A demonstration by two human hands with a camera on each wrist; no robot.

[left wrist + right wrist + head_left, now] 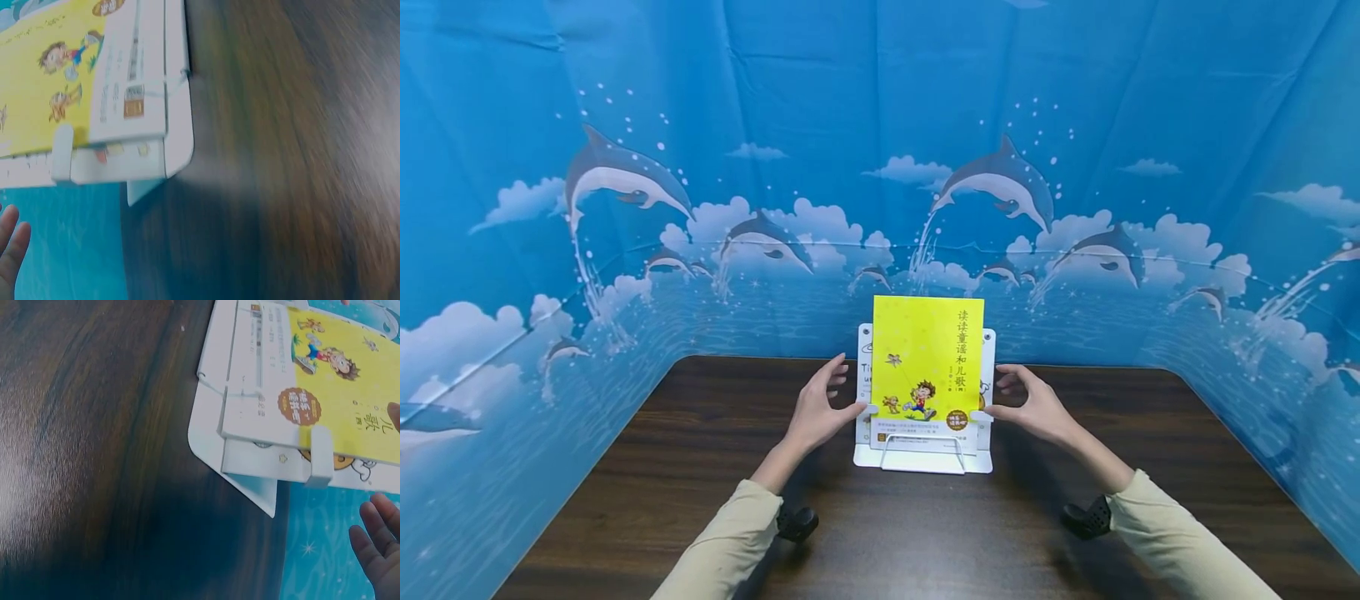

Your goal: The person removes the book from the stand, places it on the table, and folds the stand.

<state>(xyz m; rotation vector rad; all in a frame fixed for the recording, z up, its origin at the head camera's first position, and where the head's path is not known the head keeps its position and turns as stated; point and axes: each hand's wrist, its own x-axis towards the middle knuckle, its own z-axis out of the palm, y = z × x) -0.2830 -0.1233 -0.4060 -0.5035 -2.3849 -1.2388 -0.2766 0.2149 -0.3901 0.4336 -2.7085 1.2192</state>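
A yellow book (925, 354) with Chinese lettering and a cartoon child stands upright on a white book stand (867, 457). White clips overlap its side edges, the left clip (62, 156) and the right clip (321, 456). Along the bottom, a wire holder (922, 472) crosses in front of the book. My left hand (822, 407) is at the stand's left side, thumb tip by the left clip and fingers spread. On the other side my right hand (1037, 408) mirrors it, thumb by the right clip. Whether either thumb touches its clip, I cannot tell.
The stand is on a dark wooden table (925, 533), near its far edge. Behind the table hangs a blue backdrop (850, 108) printed with dolphins and clouds. Black devices hang below the wrists, one at the left (797, 525) and one at the right (1086, 518).
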